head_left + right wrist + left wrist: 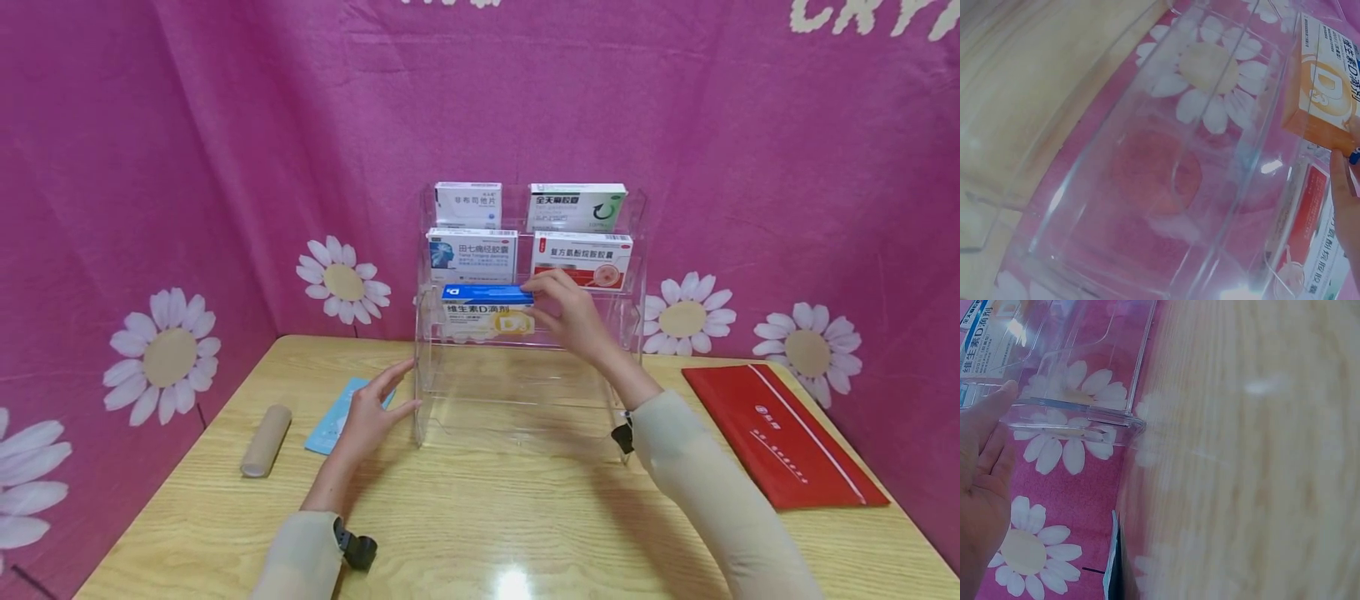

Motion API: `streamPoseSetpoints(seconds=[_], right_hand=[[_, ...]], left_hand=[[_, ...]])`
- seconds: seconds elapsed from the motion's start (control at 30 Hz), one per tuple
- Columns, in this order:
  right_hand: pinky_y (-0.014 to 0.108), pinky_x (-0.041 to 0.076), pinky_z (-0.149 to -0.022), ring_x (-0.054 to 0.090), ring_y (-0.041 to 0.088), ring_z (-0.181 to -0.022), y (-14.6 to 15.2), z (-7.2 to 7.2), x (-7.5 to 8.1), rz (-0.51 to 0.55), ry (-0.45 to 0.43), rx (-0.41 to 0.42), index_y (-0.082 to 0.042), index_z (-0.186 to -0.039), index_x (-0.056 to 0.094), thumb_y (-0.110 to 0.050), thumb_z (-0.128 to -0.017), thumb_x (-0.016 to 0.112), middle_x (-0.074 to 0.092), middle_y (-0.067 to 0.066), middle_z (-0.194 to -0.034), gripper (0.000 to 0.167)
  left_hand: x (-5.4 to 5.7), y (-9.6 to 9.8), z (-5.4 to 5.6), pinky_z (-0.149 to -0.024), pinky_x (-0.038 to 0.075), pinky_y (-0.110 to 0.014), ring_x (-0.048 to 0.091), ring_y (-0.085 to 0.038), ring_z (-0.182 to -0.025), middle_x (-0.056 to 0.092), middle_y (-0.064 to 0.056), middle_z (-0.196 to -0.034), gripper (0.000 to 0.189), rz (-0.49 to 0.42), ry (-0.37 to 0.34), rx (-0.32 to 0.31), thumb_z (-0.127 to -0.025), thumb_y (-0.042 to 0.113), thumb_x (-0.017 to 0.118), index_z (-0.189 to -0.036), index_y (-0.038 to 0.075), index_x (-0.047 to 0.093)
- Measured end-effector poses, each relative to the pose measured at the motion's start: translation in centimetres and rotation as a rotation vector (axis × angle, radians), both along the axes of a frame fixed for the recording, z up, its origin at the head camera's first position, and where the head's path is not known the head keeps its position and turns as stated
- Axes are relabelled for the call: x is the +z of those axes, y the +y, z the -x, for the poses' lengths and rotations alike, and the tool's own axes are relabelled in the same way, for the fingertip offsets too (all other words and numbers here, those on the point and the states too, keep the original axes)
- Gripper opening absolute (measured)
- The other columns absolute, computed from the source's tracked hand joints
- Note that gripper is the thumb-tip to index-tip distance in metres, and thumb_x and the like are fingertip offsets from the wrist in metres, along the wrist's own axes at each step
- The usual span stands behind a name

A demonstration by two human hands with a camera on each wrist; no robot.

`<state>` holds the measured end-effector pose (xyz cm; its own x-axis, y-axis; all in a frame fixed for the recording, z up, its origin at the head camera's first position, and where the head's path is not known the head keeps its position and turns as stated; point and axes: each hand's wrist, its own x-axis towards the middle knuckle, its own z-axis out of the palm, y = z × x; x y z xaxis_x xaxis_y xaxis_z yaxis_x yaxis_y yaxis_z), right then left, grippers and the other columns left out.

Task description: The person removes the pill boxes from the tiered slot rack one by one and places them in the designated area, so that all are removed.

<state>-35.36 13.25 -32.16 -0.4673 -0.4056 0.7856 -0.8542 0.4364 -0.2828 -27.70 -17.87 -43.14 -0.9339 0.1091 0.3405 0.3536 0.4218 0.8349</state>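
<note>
A clear acrylic tiered rack (517, 379) stands on the wooden table. On its third tier from the top sits a blue, white and orange vitamin D drops box (480, 310). My right hand (576, 321) pinches that box at its right end, thumb in front and fingers on top. In the right wrist view, the orange end of the box (1322, 87) shows beside the fingertips. My left hand (369, 417) is at the rack's left side with fingers extended; in the left wrist view, its fingertips reach the rack's clear edge (1079, 407).
Two medicine boxes stand on the top tier, one a green-and-white box (576, 208). Below them are a blue-and-white box (474, 257) and a red-and-white box (581, 260). A cardboard tube (266, 442) and light-blue packet (330, 425) lie left, a red pouch (780, 433) right.
</note>
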Motion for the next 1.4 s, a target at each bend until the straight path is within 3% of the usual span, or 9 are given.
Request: streamPoseSetpoints(seconds=[0.27,0.5,0.63,1.0,1.23,1.4], right_hand=[[0.033,0.062,-0.086,0.066,0.033,-0.099,0.4,-0.6,0.8,0.045,0.089,0.034,0.006,-0.104,0.067,0.008,-0.076,0.077,0.064,0.021,-0.107,0.029],[0.007,0.048,-0.098,0.064,0.031,-0.101,1.4,-1.8,0.9,0.065,0.124,0.010,0.004,-0.104,0.067,0.005,-0.076,0.078,0.064,0.019,-0.107,0.030],[0.004,0.044,-0.099,0.063,0.030,-0.100,1.9,-2.9,0.5,0.074,0.102,0.011,0.003,-0.105,0.068,0.005,-0.076,0.079,0.065,0.020,-0.108,0.031],[0.003,0.049,-0.089,0.064,0.018,-0.094,2.8,-6.2,-2.5,0.061,0.074,0.065,-0.001,-0.104,0.069,0.010,-0.068,0.081,0.065,0.013,-0.104,0.040],[0.007,0.051,-0.092,0.064,0.020,-0.094,2.8,-8.0,-4.5,0.024,0.030,0.131,-0.002,-0.103,0.068,0.010,-0.067,0.081,0.064,0.012,-0.104,0.040],[0.011,0.055,-0.083,0.065,0.020,-0.089,2.5,-9.1,-5.9,-0.007,0.032,0.164,-0.003,-0.104,0.068,0.008,-0.065,0.083,0.065,0.012,-0.103,0.043]], left_hand=[[0.1,-0.1,0.1,-0.114,0.042,-0.048,0.045,-0.031,-0.140,0.051,-0.008,-0.148,0.061,-0.002,0.000,-0.008,-0.087,0.010,0.073,-0.143,0.018,0.050],[0.1,-0.1,0.1,-0.113,0.043,-0.049,0.044,-0.032,-0.140,0.050,-0.010,-0.149,0.061,-0.002,-0.004,-0.010,-0.087,0.009,0.073,-0.143,0.016,0.050],[0.0,-0.1,0.1,-0.112,0.043,-0.051,0.044,-0.032,-0.140,0.050,-0.010,-0.149,0.062,0.003,-0.010,-0.007,-0.087,0.009,0.073,-0.143,0.016,0.050],[0.1,0.1,0.1,-0.113,0.042,-0.050,0.044,-0.033,-0.140,0.050,-0.011,-0.148,0.061,0.004,-0.013,0.001,-0.086,0.010,0.074,-0.143,0.015,0.050],[0.4,0.2,0.0,-0.115,0.040,-0.044,0.045,-0.032,-0.140,0.050,-0.011,-0.149,0.062,0.025,-0.013,0.021,-0.086,0.010,0.074,-0.143,0.014,0.049],[0.3,0.2,-0.1,-0.116,0.040,-0.046,0.044,-0.033,-0.140,0.050,-0.012,-0.149,0.062,0.043,-0.005,0.024,-0.087,0.010,0.073,-0.144,0.014,0.048]])
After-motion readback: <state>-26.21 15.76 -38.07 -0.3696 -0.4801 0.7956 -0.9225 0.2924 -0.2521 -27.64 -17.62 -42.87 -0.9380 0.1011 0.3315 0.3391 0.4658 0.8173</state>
